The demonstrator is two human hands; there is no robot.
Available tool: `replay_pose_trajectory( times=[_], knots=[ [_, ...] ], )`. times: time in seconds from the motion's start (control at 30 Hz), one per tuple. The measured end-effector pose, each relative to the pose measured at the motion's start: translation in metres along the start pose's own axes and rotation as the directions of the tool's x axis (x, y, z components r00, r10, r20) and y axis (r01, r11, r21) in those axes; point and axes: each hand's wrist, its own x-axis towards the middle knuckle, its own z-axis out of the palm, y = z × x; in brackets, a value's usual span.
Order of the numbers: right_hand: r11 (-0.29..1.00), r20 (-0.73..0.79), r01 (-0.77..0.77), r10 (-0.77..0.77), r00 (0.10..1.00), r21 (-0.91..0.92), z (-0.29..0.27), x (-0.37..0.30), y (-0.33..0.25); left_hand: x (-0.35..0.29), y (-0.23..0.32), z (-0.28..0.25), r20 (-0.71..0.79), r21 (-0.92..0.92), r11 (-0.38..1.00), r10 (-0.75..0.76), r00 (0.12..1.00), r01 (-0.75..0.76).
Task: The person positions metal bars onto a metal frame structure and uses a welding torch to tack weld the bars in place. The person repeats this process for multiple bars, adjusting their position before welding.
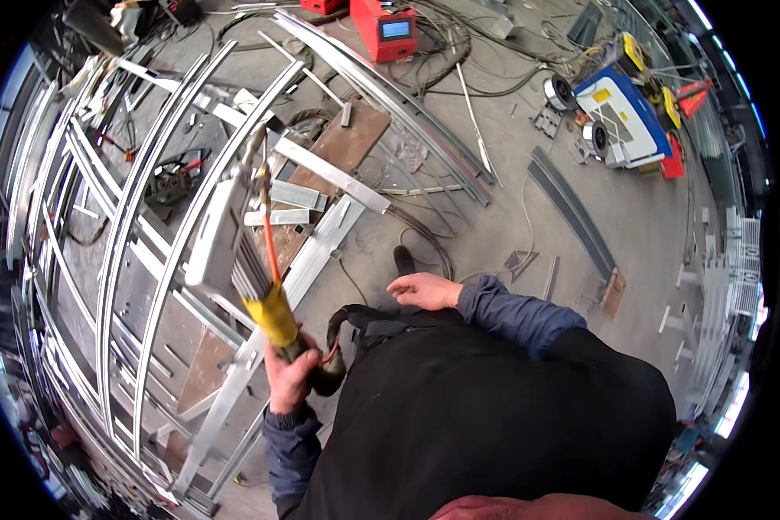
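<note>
My left hand point(288, 374) is closed around a welding torch point(269, 316) wrapped in yellow tape, with an orange line along it. The torch points up and away over the metal frame, and a thick dark cable point(336, 325) runs from it back toward my body. A pale boxy piece point(212, 230) shows beside the torch; I cannot tell whether it belongs to it. In front of my waist, my right hand point(425, 291) holds nothing, fingers stretched out to the left. Long curved silvery bars point(156, 208) and straight profiles point(316, 251) form the frame at the left.
A red machine with a screen point(384, 30) stands at the far side, cables snaking around it. At the right are a blue and white machine point(624, 117) with wire spools and dark curved strips point(572, 208) on the floor. One shoe point(404, 258) shows past my right hand.
</note>
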Motion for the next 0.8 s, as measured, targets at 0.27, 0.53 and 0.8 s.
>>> replay_pose_trajectory(
  times=[0.27, 0.53, 0.8],
  knots=[
    [0.995, -0.042, 0.004, 0.000, 0.999, 0.096, -0.072, -0.031, 0.029, 0.163, 0.002, 0.154, -0.071, -0.020, 0.999, 0.040, 0.997, -0.042],
    [0.973, -0.281, 0.080, -0.016, 0.959, 0.216, -0.219, -0.050, 0.111, 0.325, -0.047, 0.250, -0.238, -0.217, 0.974, -0.124, 0.963, 0.072],
    [0.945, -0.538, -0.075, 0.246, 0.806, 0.319, -0.303, -0.118, 0.195, 0.489, -0.084, 0.201, -0.297, 0.004, 0.996, -0.085, 0.951, 0.091]
  ],
)
